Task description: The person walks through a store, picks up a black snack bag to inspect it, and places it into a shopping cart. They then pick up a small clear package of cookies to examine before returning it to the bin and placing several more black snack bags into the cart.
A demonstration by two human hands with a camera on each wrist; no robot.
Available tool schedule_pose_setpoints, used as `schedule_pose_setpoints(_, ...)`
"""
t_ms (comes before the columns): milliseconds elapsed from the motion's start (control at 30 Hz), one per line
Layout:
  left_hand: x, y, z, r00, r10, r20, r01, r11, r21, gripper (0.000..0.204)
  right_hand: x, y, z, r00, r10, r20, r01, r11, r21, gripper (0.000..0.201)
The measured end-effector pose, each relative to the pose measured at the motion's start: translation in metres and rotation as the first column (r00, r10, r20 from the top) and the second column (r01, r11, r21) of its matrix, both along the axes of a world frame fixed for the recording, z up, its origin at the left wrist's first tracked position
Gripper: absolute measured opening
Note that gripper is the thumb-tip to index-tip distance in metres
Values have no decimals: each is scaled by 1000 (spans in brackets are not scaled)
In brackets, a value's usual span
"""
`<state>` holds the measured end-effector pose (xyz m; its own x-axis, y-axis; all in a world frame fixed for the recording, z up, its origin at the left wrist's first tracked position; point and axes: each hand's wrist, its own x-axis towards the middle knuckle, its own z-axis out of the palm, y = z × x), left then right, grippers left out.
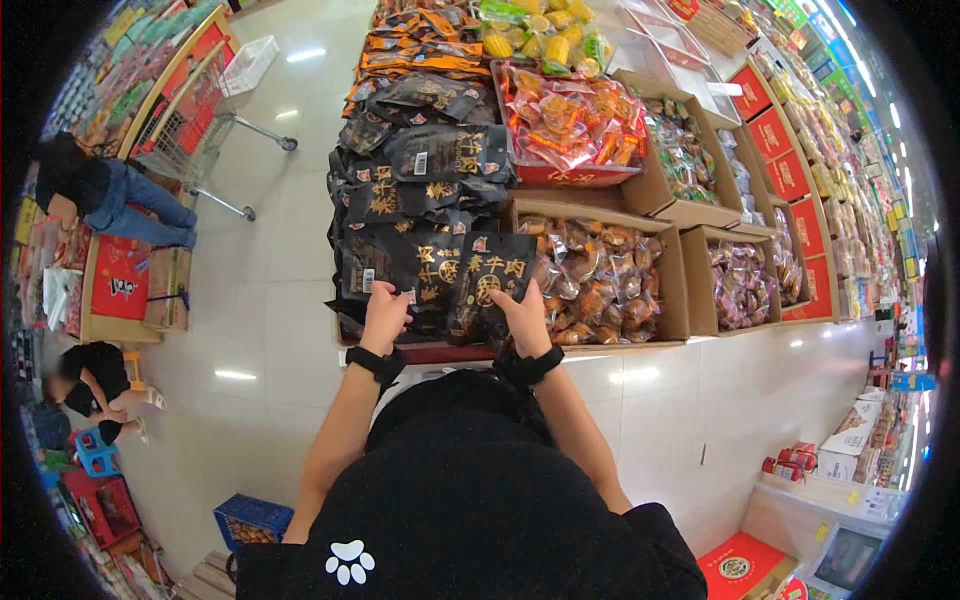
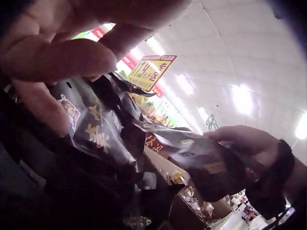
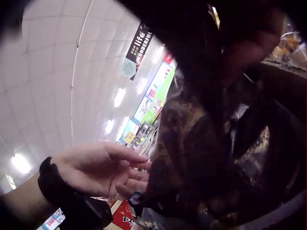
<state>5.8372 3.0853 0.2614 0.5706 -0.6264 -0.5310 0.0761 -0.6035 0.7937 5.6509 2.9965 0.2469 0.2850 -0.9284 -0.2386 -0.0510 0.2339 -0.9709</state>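
Note:
My right hand (image 1: pixel 524 318) grips a black bag with gold lettering (image 1: pixel 490 272) by its lower right part, thumb across the front. The bag is raised over the pile in the head view. Beside it on the left lies another black bag (image 1: pixel 405 262); my left hand (image 1: pixel 385 318) is at its lower edge, fingers loosely bent. In the right wrist view the left hand (image 3: pixel 98 170) shows its palm, fingertips close to dark packaging. The left wrist view has the left fingers (image 2: pixel 62 62) over black bags and the right hand (image 2: pixel 254 143) at a bag's far side.
Cartons of wrapped snacks (image 1: pixel 600 280) stand to the right, with a red-trimmed tray (image 1: pixel 570 120) behind. Orange-black packets (image 1: pixel 415 50) lie beyond the black bags. Across the aisle at left are a shopping cart (image 1: pixel 190 130), a standing person (image 1: pixel 130 200) and a seated person (image 1: pixel 95 385).

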Motion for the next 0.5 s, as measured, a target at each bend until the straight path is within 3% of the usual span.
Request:
schedule_pose_setpoints(100, 0, 0, -14, 983, -54, 173, 68, 995, -72, 25, 7, 0, -6, 1000, -22, -6, 22, 1000, -8, 39)
schedule_pose_setpoints(233, 2, 2, -19, 978, -151, 141, 170, 975, -139, 21, 8, -4, -7, 994, -17, -107, 16, 1000, -14, 38)
schedule_pose_setpoints(300, 2, 4, -21, 988, -104, 112, 137, 926, -351, 12, 6, -9, -14, 992, -39, -118, 40, 999, 0, 38)
schedule_pose_setpoints(333, -1, 5, -1, 988, -101, 113, 135, 927, -349, 12, 6, -11, -12, 994, -33, -103, 36, 999, 20, 38)
schedule_pose_setpoints(400, -7, 6, 37, 991, -11, -130, -66, 815, -575, 6, 7, -11, -6, 994, -24, -103, 26, 999, 19, 38)
schedule_pose_setpoints(433, 0, 9, 41, 981, -44, -187, -83, 780, -620, 9, 7, -12, -5, 994, -18, -104, 20, 1000, 16, 39)
schedule_pose_setpoints(500, 7, 16, 65, 993, 20, -118, -89, 781, -618, 13, 8, -17, -30, 997, 20, -70, -22, 1000, -18, 35)
